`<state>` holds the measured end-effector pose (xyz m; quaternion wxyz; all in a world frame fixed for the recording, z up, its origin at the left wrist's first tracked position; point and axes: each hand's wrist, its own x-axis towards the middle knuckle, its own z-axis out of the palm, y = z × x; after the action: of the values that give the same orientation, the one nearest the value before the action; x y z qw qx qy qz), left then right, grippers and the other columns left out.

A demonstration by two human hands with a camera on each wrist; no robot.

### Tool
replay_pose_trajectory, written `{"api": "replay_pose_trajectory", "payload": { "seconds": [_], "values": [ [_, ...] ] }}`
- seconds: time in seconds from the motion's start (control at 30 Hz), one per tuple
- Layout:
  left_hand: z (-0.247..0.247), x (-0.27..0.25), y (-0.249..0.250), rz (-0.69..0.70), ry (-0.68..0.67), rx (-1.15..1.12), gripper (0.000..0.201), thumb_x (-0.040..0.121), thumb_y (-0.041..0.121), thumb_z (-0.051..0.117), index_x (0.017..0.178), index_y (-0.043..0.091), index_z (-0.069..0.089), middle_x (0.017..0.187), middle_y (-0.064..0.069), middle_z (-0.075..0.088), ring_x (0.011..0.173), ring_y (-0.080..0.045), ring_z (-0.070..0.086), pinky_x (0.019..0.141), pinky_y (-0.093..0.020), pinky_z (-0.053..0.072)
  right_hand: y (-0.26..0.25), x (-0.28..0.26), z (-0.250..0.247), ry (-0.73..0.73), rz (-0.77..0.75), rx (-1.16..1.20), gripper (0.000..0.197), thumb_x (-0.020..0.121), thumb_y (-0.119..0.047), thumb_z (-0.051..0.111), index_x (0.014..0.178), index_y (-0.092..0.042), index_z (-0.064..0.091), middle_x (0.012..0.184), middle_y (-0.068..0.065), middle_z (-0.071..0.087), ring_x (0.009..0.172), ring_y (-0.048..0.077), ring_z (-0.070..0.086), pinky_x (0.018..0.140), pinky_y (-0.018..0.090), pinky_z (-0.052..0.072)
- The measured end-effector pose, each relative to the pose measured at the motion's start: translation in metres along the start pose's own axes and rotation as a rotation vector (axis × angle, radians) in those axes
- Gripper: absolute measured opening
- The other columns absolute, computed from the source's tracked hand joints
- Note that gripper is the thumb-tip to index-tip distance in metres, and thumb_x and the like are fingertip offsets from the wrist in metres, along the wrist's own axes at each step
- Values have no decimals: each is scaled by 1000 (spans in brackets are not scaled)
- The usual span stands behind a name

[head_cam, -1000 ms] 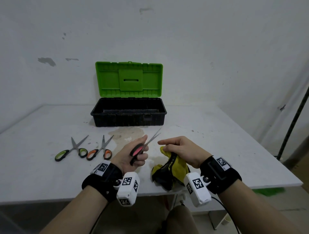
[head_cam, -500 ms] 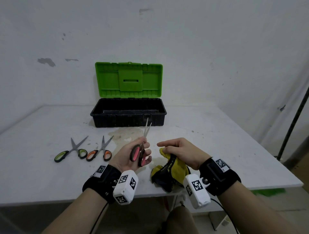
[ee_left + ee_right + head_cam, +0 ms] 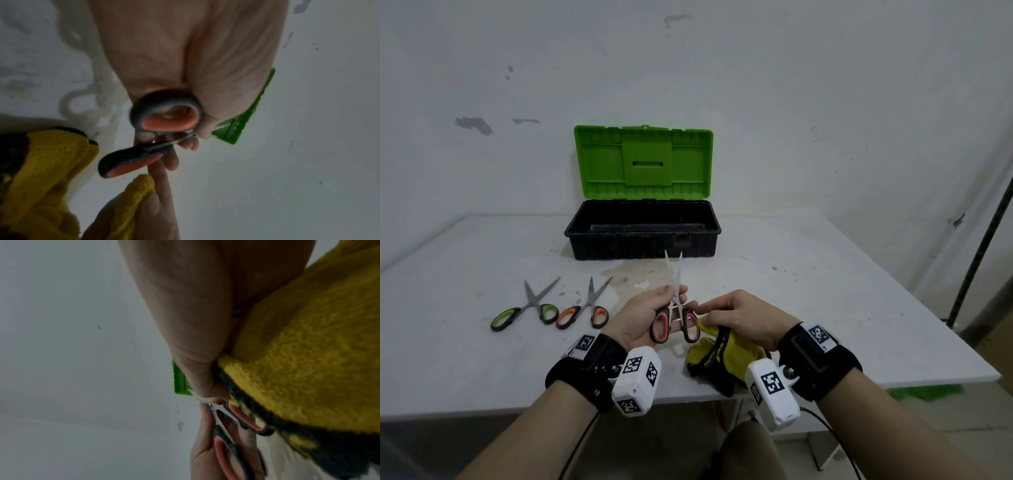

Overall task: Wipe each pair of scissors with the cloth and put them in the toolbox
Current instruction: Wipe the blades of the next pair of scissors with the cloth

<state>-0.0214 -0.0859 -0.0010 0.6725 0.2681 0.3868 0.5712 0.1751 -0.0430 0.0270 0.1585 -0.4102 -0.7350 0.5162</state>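
My left hand grips the red-handled scissors above the table's front, blades slightly apart and pointing up toward the toolbox. Their handles show close up in the left wrist view. My right hand holds the yellow and black cloth, which hangs down to the table, and its fingertips touch the scissors near the pivot. The cloth fills the right wrist view beside the red-handled scissors. Green-handled scissors and orange-handled scissors lie on the table at left. The toolbox stands open at the back.
The white table has a stain in front of the toolbox. The green lid leans against the wall. A dark pole stands off the table's right side. The table's front edge runs just below my wrists.
My left hand has turned the red-handled scissors from pointing up-right to pointing straight up, with the blades now slightly apart. My right hand with the cloth has moved left to touch them.
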Motion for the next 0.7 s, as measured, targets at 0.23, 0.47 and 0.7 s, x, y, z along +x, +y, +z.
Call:
{"api": "replay_pose_trajectory", "payload": {
  "seconds": [0.23,0.47,0.7],
  "values": [
    [8,-8,1,29,45,392,28,105,28,44,113,12,65,83,-10,65,75,-25,69,74,-47,61,5,6,3,-59,65,-43,20,79,-33,72,93,-22,79,92,1,76,85,18,65,88,33,50],
    [3,-3,1,66,108,683,25,104,25,48,98,4,59,72,-1,43,48,-8,45,40,-18,30,13,9,-5,-85,208,67,26,66,-31,76,79,-9,77,80,14,67,74,26,60,79,41,51],
    [0,-5,6,90,116,749,14,96,16,63,87,5,63,73,-2,57,50,-8,44,42,-19,31,13,1,-28,28,78,85,13,79,-20,78,90,-13,76,91,7,74,85,20,64,87,39,51]
  ]
}}
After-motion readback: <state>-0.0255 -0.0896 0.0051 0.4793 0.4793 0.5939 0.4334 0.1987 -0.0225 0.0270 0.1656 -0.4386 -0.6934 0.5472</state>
